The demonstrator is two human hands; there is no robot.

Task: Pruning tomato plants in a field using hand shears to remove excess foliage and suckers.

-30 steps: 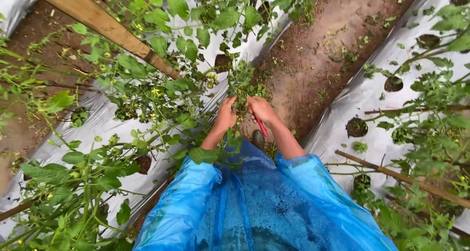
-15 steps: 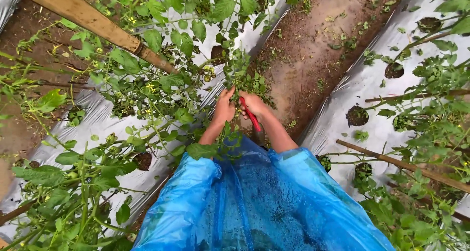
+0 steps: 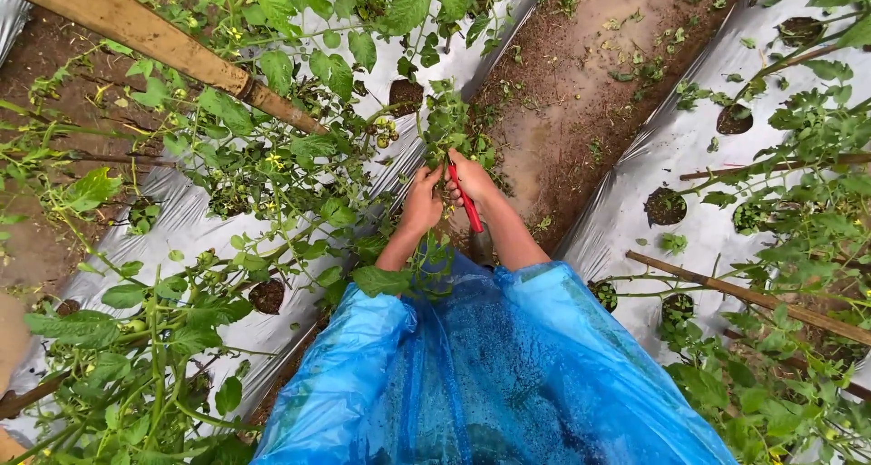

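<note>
Reaching down from blue raincoat sleeves [image 3: 490, 374], 2 bare hands are seen meeting at a leafy plant stem [image 3: 445, 125] at the edge of a bed covered in silver plastic mulch [image 3: 181, 220]. The left hand [image 3: 423, 202] is curled about the lower part of the stem, fingers closed on it. The right hand [image 3: 470, 180] is wrapped around a red-handled tool [image 3: 464, 200], whose handles run down across the palm; the working end is hidden among the leaves, so whether it touches the stem cannot be told. The 2 hands are held just beside each other, almost touching.

A thick bamboo pole [image 3: 154, 43] is laid slantwise across the upper left, above the foliage. A bare furrow of wet brown soil [image 3: 581, 93] is seen running between this bed and a 2nd mulched bed [image 3: 689, 147] on the right, where round planting holes [image 3: 665, 206] are cut and thinner stakes [image 3: 753, 297] are propped among more plants.
</note>
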